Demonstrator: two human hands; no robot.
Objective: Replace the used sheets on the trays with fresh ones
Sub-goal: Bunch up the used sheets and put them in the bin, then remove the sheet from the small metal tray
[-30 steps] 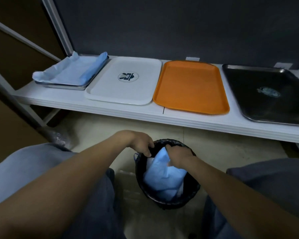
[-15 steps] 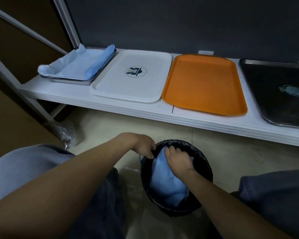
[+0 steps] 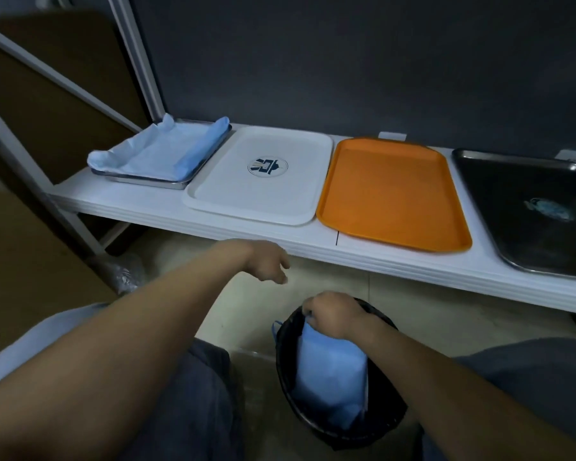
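Observation:
A black bin (image 3: 389,417) stands on the floor between my knees with a crumpled blue sheet (image 3: 330,371) inside. My right hand (image 3: 333,314) is at the bin's near rim, fingers curled on the top of that sheet. My left hand (image 3: 270,264) hovers above and left of the bin, fingers loosely curled, holding nothing. On the white shelf (image 3: 396,261) lie, left to right, a metal tray (image 3: 147,179) lined with a blue sheet (image 3: 160,154), a bare white tray (image 3: 263,174), a bare orange tray (image 3: 393,191) and a bare dark steel tray (image 3: 532,211).
A dark wall rises behind the shelf. A white metal frame (image 3: 137,58) and brown board stand at the left. A clear plastic bag (image 3: 123,274) lies on the floor under the shelf's left end. My knees flank the bin.
My left hand has let go of the bin's rim and lifted up and away to the left. My right hand stays on the blue sheet in the bin.

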